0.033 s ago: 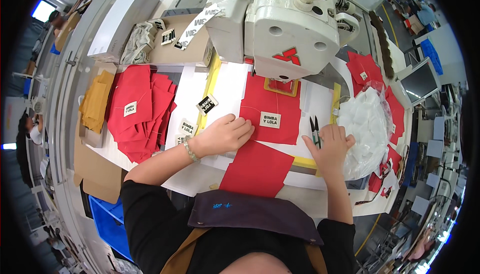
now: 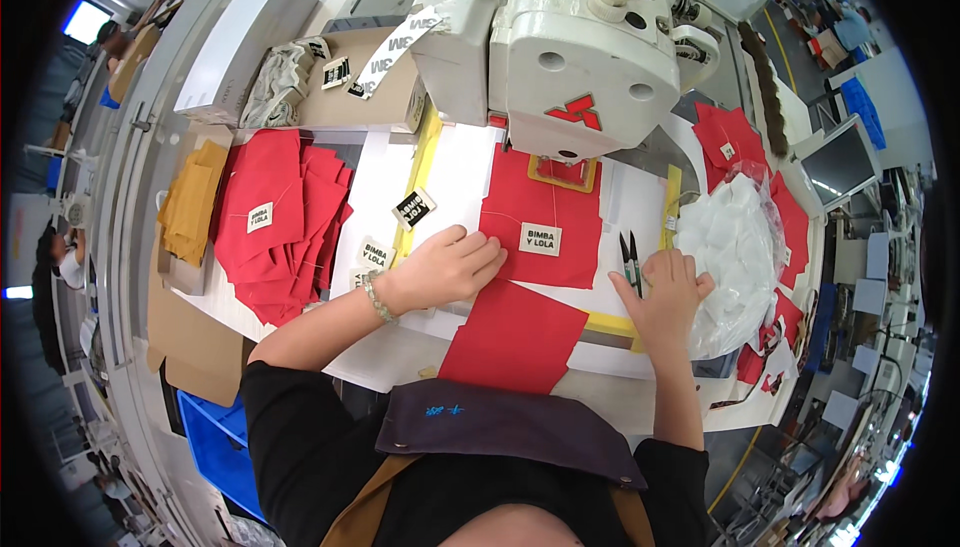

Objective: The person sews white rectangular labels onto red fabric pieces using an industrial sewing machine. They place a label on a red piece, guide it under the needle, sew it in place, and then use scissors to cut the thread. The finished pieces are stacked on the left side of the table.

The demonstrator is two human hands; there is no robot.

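A red fabric panel (image 2: 555, 265) with a small cream label (image 2: 540, 239) lies on the white work surface, its far end under the white sewing machine (image 2: 585, 57). My left hand (image 2: 445, 272) is closed at the panel's left edge, fingers curled, with the fingertips partly hidden. A second red panel (image 2: 515, 337) overlaps the near side, reaching toward my lap. My right hand (image 2: 668, 297) is open, thumb spread from the fingers. Between thumb and fingers lie dark-handled thread snips (image 2: 630, 259), not visibly gripped. A black label (image 2: 413, 209) sits left of the panel, and pale labels (image 2: 376, 254) lie by my left wrist.
A pile of red panels (image 2: 270, 237) lies at left, beside a box of yellow-orange pieces (image 2: 195, 202). Behind it stand a cardboard tray (image 2: 370, 67) of labels and a white box (image 2: 245, 42). A clear plastic bag (image 2: 730, 257) of white pieces borders my right hand.
My right hand has shifted very slightly to the right. The left hand, the red panels and the snips look unmoved.
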